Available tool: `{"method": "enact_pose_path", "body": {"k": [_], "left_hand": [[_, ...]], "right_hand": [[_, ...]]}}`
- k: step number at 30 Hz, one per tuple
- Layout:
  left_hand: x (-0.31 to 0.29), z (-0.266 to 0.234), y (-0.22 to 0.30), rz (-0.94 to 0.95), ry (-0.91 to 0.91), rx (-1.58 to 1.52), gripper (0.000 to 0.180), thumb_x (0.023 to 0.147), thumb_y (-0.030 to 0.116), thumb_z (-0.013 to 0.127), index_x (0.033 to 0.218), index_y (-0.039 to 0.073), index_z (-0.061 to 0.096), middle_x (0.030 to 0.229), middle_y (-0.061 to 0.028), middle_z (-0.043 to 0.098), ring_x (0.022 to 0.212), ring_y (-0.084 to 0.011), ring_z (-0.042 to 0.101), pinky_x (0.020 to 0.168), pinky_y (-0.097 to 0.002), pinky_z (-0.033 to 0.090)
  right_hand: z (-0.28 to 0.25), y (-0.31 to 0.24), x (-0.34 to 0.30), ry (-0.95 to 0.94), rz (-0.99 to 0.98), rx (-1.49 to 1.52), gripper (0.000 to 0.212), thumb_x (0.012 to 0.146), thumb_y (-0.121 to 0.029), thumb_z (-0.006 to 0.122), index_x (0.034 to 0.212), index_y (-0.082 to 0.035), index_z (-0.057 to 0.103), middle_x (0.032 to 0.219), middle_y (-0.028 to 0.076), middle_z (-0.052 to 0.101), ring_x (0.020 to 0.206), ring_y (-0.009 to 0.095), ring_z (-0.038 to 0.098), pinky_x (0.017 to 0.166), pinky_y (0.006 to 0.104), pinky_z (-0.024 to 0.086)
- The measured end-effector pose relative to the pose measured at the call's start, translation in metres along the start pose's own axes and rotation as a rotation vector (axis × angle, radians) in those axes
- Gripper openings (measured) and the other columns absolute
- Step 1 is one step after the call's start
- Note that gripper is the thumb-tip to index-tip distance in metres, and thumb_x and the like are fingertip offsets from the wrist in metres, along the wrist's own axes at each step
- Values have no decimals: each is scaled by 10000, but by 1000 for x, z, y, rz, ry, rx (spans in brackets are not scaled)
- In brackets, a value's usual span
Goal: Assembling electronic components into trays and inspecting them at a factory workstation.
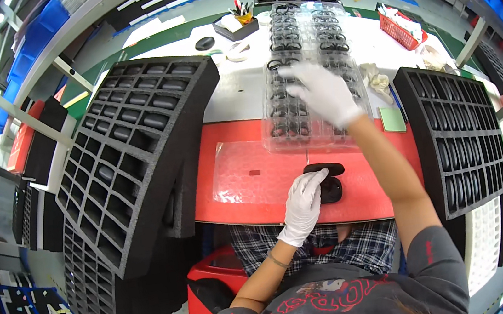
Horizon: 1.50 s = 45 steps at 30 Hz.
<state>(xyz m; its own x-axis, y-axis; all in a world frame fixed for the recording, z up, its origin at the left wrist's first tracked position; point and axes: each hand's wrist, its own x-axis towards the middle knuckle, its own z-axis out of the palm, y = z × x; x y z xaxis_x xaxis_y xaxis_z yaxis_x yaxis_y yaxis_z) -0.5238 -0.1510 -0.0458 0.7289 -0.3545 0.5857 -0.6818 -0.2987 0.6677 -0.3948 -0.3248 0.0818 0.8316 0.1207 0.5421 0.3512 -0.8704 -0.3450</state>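
Observation:
My left hand (302,204), in a white glove, is closed on a small black case (331,190) with its lid raised, at the front of the red mat (255,185). Whatever lies inside the case is too dark to make out. My right hand (326,93), also gloved, reaches over a clear plastic tray (271,136) with its fingers stretched out and apart. In that tray sit rows of black looped pieces that look like ear-hook earphones (289,128). One black looped piece (275,65) is just beyond the fingertips.
A tilted black foam tray (164,144) with dark cases in some slots stands at left. Another foam tray (406,89) stands at right. Farther back are a red basket (399,33), a pen holder (242,15) and a tape roll (238,52). A green pad (393,119) lies near the right foam tray.

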Motion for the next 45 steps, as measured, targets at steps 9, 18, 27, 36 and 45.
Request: {"method": "enact_pose_path", "body": {"k": [9, 18, 27, 36, 45], "left_hand": [[-18, 0, -2, -19, -11, -98, 360, 862, 15, 721, 1213, 83, 690, 1162, -108, 693, 1139, -334, 634, 974, -433, 507], [-33, -14, 30, -16, 396, -36, 458, 771, 31, 829, 1209, 58, 696, 1267, -193, 645, 1095, -344, 663, 904, -389, 569], [-23, 9, 13, -94, 233, 388, 474, 688, 147, 881, 1145, 144, 757, 991, 5, 761, 1011, -238, 659, 847, -372, 551], [-34, -14, 30, -95, 164, 319, 362, 790, -6, 764, 1142, 73, 739, 1130, -132, 736, 1087, -295, 701, 929, -431, 532], [93, -304, -51, -325, 360, 1217, 308, 973, 225, 629, 1190, 9, 665, 1174, -231, 676, 1079, -431, 644, 918, -466, 527]], "right_hand": [[61, 79, 69, -228, 72, -271, 228, 929, -305, 651, 1088, -156, 721, 1043, 144, 693, 1051, 327, 660, 868, 456, 522], [-60, -38, -111, -451, -280, 53, 232, 796, -178, 746, 1022, -228, 737, 889, 2, 635, 859, 199, 639, 667, 357, 501], [12, -54, -209, 184, 500, 274, 320, 804, -197, 834, 1089, -129, 706, 893, 43, 699, 719, 180, 670, 640, 303, 535], [10, -62, -218, 104, 580, 384, 319, 835, -34, 775, 1139, -124, 736, 1083, 93, 724, 810, 205, 715, 745, 310, 583], [10, -57, -192, 133, 92, 124, 396, 766, -54, 796, 1139, -179, 749, 1051, 3, 733, 986, 224, 680, 851, 333, 552]]}}
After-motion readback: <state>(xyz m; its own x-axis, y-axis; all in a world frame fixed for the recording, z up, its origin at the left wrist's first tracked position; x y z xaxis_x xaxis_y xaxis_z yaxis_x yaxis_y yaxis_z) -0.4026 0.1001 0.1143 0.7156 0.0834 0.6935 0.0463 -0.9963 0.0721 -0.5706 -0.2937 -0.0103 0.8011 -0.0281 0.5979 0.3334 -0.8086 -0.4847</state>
